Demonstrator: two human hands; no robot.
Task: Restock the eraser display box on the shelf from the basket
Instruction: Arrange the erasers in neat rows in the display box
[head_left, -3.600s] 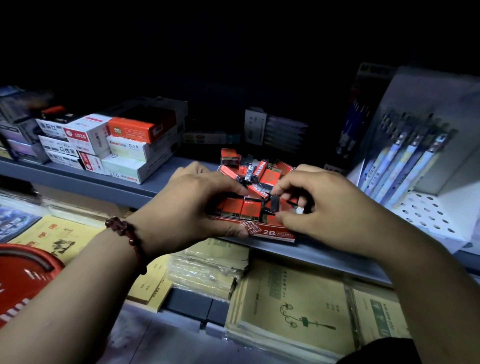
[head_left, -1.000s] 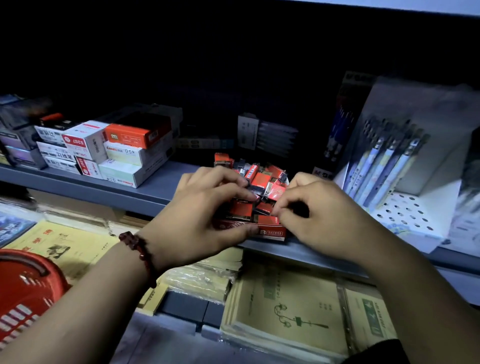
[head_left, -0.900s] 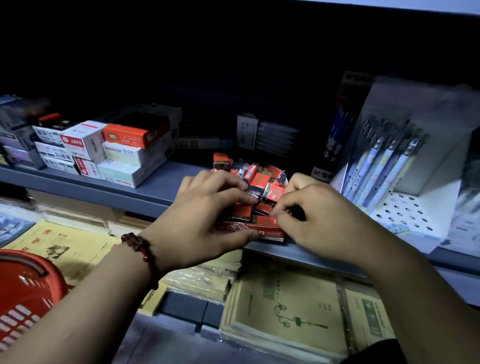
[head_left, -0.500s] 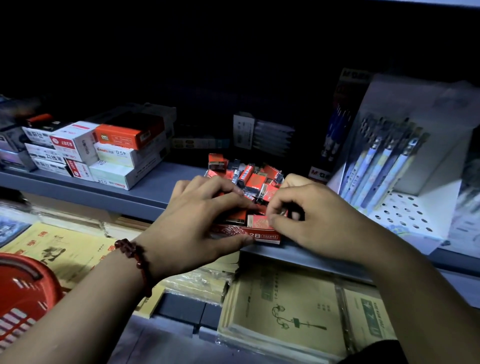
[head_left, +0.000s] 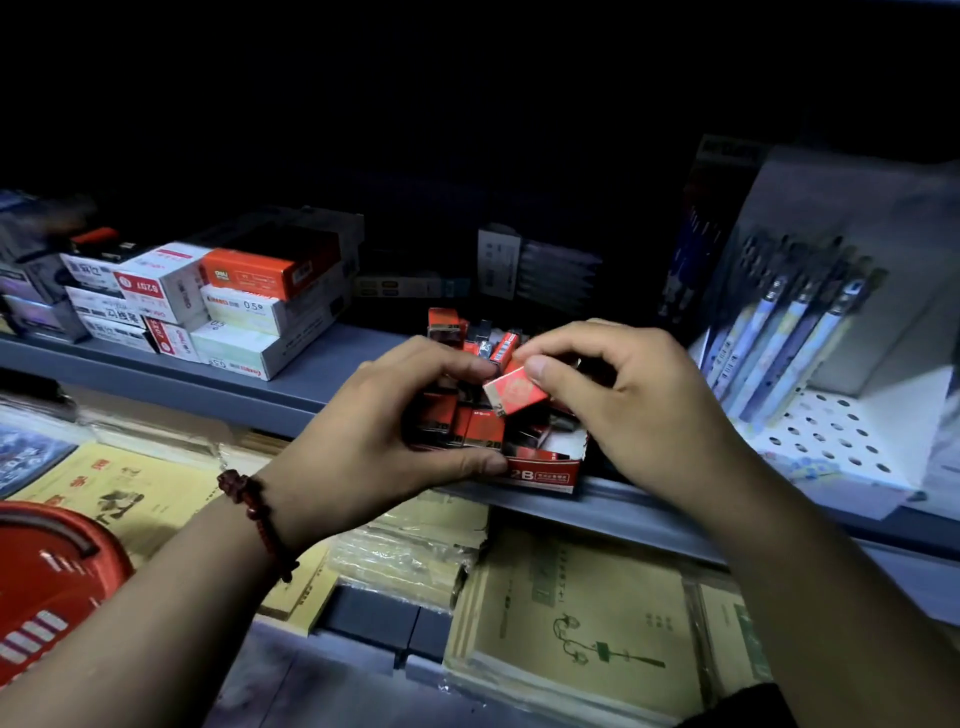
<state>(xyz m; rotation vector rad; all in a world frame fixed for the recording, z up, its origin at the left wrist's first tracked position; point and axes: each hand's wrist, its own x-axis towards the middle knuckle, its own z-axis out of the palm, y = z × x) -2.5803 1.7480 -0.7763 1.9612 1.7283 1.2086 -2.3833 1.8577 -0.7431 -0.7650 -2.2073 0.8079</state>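
At frame centre, the right hand pinches one red eraser (tilted) above the display box. The left hand grips the box's left side on the shelf.

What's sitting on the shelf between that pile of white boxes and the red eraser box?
Nothing: in the head view the grey shelf is bare from the white boxes to the eraser box, whose left side the left hand holds.
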